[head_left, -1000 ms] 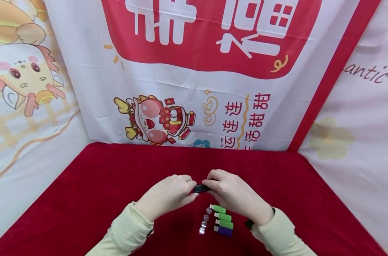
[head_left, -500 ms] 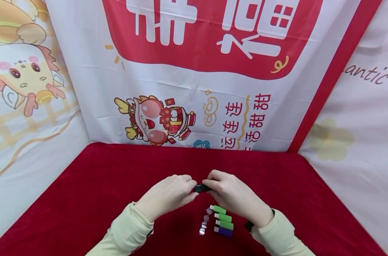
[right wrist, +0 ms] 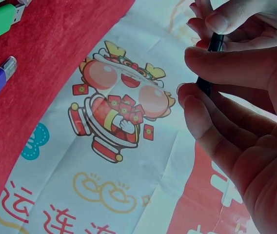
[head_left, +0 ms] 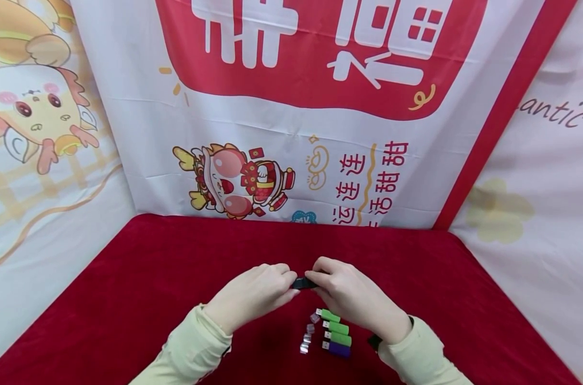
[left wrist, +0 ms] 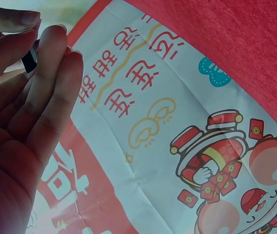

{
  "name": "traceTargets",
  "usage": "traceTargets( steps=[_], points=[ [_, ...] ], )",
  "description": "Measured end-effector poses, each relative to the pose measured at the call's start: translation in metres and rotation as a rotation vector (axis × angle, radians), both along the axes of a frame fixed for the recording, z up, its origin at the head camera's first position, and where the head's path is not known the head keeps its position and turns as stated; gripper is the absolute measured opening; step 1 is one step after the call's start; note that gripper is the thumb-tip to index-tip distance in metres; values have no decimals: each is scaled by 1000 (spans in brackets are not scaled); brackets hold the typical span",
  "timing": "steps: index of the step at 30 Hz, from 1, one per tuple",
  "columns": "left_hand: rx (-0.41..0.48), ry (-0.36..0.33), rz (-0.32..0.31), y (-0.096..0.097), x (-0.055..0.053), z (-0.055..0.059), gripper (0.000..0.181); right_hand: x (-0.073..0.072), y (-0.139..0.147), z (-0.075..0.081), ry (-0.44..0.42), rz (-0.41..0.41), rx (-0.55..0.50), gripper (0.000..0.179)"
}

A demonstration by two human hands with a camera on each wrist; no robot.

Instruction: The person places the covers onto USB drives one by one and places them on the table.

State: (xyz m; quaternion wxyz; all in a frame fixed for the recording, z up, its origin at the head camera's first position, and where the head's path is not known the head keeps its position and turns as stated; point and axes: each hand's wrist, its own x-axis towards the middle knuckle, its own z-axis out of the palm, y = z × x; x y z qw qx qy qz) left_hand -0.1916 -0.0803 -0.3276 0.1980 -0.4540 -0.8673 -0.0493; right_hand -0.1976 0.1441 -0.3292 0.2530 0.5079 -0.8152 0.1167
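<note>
A slim black USB stick [head_left: 304, 283] is held level between both hands, just above the red cloth's middle in the head view. My left hand [head_left: 255, 293] pinches one end between thumb and fingers. At the other end, my right hand [head_left: 352, 293] pinches it the same way, palm turned down. The right wrist view shows the black USB stick [right wrist: 216, 43] running between the two sets of fingertips. Only a short dark piece of the USB stick [left wrist: 29, 61] appears in the left wrist view; fingers cover the rest.
Several green USB sticks [head_left: 340, 339] and a purple one [head_left: 340, 349] lie in a column near my right forearm, metal plugs facing left. Several small clear caps [head_left: 310, 329] lie beside them. A dark object [head_left: 374, 341] shows partly under my right wrist. A printed curtain [head_left: 253, 123] hangs behind.
</note>
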Motion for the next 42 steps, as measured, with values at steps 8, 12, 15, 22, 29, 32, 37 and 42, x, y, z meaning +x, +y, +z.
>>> traceTargets(
  steps=[8,12,15,22,29,32,37,42],
  points=[
    [-54,46,17,2,2,-2,22,2,-2,-2,39,-18,15,19],
    [-68,90,17,2,2,-3,23,4,-3,-2,41,-37,30,17],
    [-69,118,17,2,2,-4,24,5,-3,-1,36,-46,32,17],
    [-24,56,22,0,2,-4,22,4,-2,1,-67,-22,12,18],
    [0,-33,22,-1,1,-2,20,2,2,2,-188,12,-3,23],
    [10,-39,15,-1,-1,-2,20,0,4,3,-198,23,-17,24],
    [30,-37,2,-2,-2,-2,21,-3,6,4,-205,35,-32,23],
    [41,-36,2,-2,-3,-1,21,-6,8,4,-233,32,-32,22]
  ],
)
